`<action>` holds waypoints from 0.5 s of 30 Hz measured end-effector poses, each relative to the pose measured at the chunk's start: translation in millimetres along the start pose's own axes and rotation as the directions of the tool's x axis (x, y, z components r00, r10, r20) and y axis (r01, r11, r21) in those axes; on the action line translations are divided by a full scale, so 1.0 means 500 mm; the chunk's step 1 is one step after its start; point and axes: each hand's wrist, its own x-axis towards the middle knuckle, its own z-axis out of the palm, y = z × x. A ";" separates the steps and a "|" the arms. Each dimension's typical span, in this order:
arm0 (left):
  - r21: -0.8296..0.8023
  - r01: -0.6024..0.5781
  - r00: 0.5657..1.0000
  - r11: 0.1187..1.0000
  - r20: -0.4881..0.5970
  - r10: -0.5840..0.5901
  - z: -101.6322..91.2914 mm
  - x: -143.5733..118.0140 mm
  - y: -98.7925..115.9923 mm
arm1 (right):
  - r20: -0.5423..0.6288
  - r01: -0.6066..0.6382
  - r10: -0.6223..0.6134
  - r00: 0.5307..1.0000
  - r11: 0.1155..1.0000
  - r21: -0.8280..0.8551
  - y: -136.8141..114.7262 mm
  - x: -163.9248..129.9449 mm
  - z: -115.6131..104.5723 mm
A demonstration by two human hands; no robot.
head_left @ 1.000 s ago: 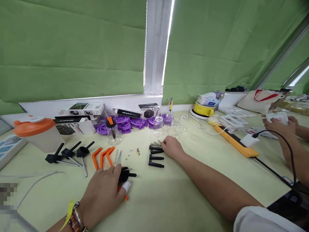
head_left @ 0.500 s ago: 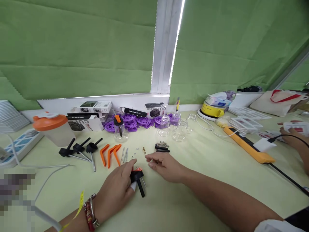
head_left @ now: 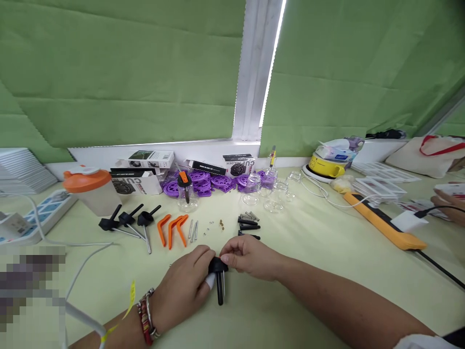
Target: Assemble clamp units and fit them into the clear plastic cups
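Both hands have drawn together since a moment ago: the right hand [head_left: 250,257], which had been out by the small black pins, has come back toward the body and now meets the left hand [head_left: 185,286] over a black pump part [head_left: 218,278] at the near middle of the table [head_left: 308,252].

From the head camera, the left hand's fingers are curled round the black part's cap, with its stem pointing down toward the person. The right hand's thumb and forefinger are pinched shut at the top of that same cap; whether some smaller piece sits between them I cannot tell.

Just beyond the hands lie the black pins [head_left: 249,227] beside a little heap of springs [head_left: 251,216]. To the left of those are metal rods [head_left: 193,230], then the orange levers [head_left: 173,230], then three more black pump parts [head_left: 129,222]. Farther back stand clear jars [head_left: 273,203], purple discs [head_left: 210,182] and an orange-lidded shaker [head_left: 90,190]. On the right an orange bar [head_left: 381,220] lies across the table, and another person's hand [head_left: 448,201] shows at the edge.
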 end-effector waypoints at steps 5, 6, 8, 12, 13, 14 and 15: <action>-0.234 0.212 0.973 0.949 -0.037 -0.227 -0.008 0.007 0.005 | 0.100 0.046 -0.055 0.993 0.995 0.093 -0.002 -0.008 0.002; -0.285 0.239 0.965 0.928 -0.034 -0.259 -0.008 0.008 0.005 | 0.115 0.026 -0.036 0.993 0.996 0.089 0.000 -0.008 0.002; -0.358 0.254 0.961 0.898 -0.014 -0.278 -0.008 0.010 0.007 | 0.119 0.014 -0.026 0.993 0.994 0.105 0.004 -0.009 0.001; -0.397 0.236 0.969 0.887 0.025 -0.247 -0.012 0.012 0.012 | 0.155 -0.016 -0.007 0.988 0.989 0.145 0.005 -0.011 -0.004; -0.398 0.236 0.969 0.886 0.022 -0.248 -0.012 0.012 0.012 | 0.175 -0.030 0.004 0.984 0.989 0.144 0.005 -0.011 -0.005; -0.400 0.234 0.969 0.886 0.018 -0.248 -0.012 0.011 0.013 | 0.185 -0.039 0.012 0.983 0.989 0.144 0.006 -0.011 -0.006; -0.403 0.228 0.970 0.887 0.018 -0.241 -0.012 0.010 0.014 | 0.178 -0.039 0.012 0.984 0.988 0.151 0.007 -0.011 -0.006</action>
